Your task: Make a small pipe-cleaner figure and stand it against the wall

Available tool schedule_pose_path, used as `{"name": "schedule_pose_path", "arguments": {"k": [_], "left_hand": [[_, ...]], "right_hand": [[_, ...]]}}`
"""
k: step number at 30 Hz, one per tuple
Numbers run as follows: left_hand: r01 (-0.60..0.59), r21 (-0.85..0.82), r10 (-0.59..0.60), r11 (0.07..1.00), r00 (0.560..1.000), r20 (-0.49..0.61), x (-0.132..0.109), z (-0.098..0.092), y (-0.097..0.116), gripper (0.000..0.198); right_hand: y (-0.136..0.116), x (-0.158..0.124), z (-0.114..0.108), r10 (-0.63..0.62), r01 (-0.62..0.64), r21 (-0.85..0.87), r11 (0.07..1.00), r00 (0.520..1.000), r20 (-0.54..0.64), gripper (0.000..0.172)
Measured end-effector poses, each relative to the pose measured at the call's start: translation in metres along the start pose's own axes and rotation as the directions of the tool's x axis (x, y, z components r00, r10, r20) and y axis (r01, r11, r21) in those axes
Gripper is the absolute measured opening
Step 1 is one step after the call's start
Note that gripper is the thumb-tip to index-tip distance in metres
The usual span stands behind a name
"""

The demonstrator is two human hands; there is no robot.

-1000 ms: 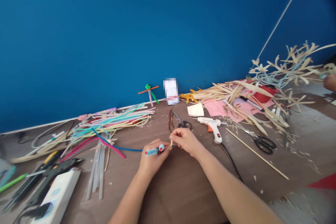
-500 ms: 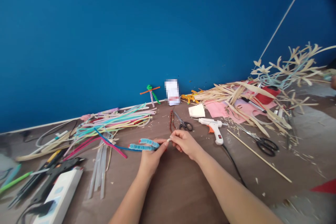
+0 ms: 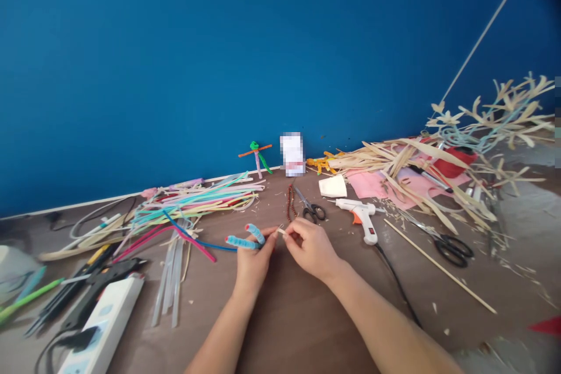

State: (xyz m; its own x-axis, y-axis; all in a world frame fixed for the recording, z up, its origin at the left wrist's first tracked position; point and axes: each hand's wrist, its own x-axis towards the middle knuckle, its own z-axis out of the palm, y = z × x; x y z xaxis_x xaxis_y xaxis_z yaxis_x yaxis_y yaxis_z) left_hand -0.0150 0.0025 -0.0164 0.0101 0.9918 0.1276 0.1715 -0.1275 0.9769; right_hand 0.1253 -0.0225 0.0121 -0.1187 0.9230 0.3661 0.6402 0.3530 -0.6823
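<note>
left hand [image 3: 254,266] gripping blue pipe cleaner [image 3: 242,242] — ends now wider apart — right hand [image 3: 311,248] pinching pale strip [image 3: 280,232]

Passing room lay on the brown tabletop [image 3: 298,327] below the left hand [image 3: 254,269] and right hand [image 3: 311,248]; hot glue gun [image 3: 362,216] blocked rightward, scissors [image 3: 310,209] ahead, glue sticks [image 3: 169,280] and blue pipe cleaner [image 3: 210,247] leftward.

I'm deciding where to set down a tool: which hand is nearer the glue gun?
The right hand is nearer: the white glue gun lies ahead of it and to its right, not touching it. The left hand is farther off, on the right hand's other side.
</note>
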Motion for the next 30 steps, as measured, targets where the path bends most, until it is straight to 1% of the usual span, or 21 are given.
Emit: {"name": "schedule_pose_path", "arguments": {"k": [2,4,7,9,12,14,15,16,17,19,20,21,22,24,26,28,30], "left_hand": [[-0.033,0.049,0.033,0.998,0.999,0.005,0.0,0.0,0.0,0.026],[-0.091,0.106,0.09,0.99,0.996,0.02,-0.001,-0.001,0.0,0.023],[-0.186,0.208,0.175,0.96,0.982,0.069,-0.002,-0.002,0.002,0.02],[-0.235,0.279,0.21,0.931,0.971,0.117,-0.003,-0.004,0.005,0.018],[-0.285,0.363,0.227,0.887,0.954,0.194,-0.004,-0.006,0.01,0.018],[-0.311,0.396,0.23,0.864,0.943,0.24,-0.004,-0.007,0.013,0.018],[-0.324,0.404,0.233,0.855,0.937,0.259,-0.004,-0.007,0.015,0.019],[-0.337,0.405,0.238,0.85,0.931,0.276,-0.004,-0.007,0.016,0.019],[-0.349,0.398,0.243,0.848,0.925,0.293,-0.003,-0.007,0.017,0.02],[-0.367,0.358,0.249,0.858,0.909,0.335,-0.003,-0.007,0.019,0.019],[-0.368,0.329,0.248,0.87,0.902,0.354,-0.003,-0.007,0.02,0.018],[-0.364,0.296,0.245,0.883,0.896,0.37,-0.003,-0.006,0.02,0.017],[-0.354,0.261,0.241,0.898,0.893,0.379,-0.003,-0.005,0.02,0.017],[-0.314,0.191,0.23,0.93,0.902,0.365,-0.003,-0.003,0.02,0.017],[-0.246,0.122,0.197,0.962,0.929,0.314,-0.005,0.0,0.016,0.017],[-0.143,0.04,0.129,0.989,0.961,0.246,-0.007,0.002,0.012,0.016],[-0.032,-0.049,0.041,0.998,0.979,0.201,-0.008,0.005,0.008,0.017]], "right_hand": [[-0.002,-0.001,-0.003,-0.044,0.045,-0.089,0.995,0.999,0.004,0.015],[-0.004,-0.002,-0.005,-0.07,0.072,-0.157,0.985,0.997,0.017,0.017],[-0.004,-0.002,-0.007,-0.076,0.076,-0.187,0.979,0.997,0.006,0.018],[-0.003,-0.002,-0.007,-0.059,0.055,-0.135,0.989,0.998,-0.028,0.016],[0.003,0.002,-0.005,0.027,-0.025,0.044,0.999,0.997,-0.067,0.011],[0.009,0.006,-0.002,0.122,-0.114,0.209,0.971,0.992,-0.026,0.009],[0.012,0.007,-0.002,0.179,-0.178,0.298,0.938,0.984,0.023,0.009],[0.015,0.009,-0.001,0.245,-0.261,0.383,0.886,0.965,0.092,0.009],[0.017,0.01,-0.001,0.309,-0.357,0.458,0.814,0.934,0.179,0.009],[0.021,0.012,-0.003,0.396,-0.539,0.561,0.628,0.842,0.366,0.009],[0.022,0.013,-0.004,0.409,-0.604,0.592,0.533,0.797,0.445,0.009],[0.023,0.013,-0.006,0.401,-0.648,0.615,0.45,0.761,0.509,0.009],[0.023,0.013,-0.007,0.381,-0.671,0.636,0.381,0.741,0.554,0.009],[0.023,0.013,-0.008,0.341,-0.685,0.671,0.282,0.726,0.598,0.008],[0.023,0.012,-0.008,0.315,-0.679,0.7,0.221,0.729,0.608,0.007],[0.023,0.012,-0.006,0.293,-0.659,0.727,0.192,0.745,0.599,0.006],[0.023,0.012,-0.005,0.272,-0.627,0.755,0.191,0.773,0.574,0.005]]}}
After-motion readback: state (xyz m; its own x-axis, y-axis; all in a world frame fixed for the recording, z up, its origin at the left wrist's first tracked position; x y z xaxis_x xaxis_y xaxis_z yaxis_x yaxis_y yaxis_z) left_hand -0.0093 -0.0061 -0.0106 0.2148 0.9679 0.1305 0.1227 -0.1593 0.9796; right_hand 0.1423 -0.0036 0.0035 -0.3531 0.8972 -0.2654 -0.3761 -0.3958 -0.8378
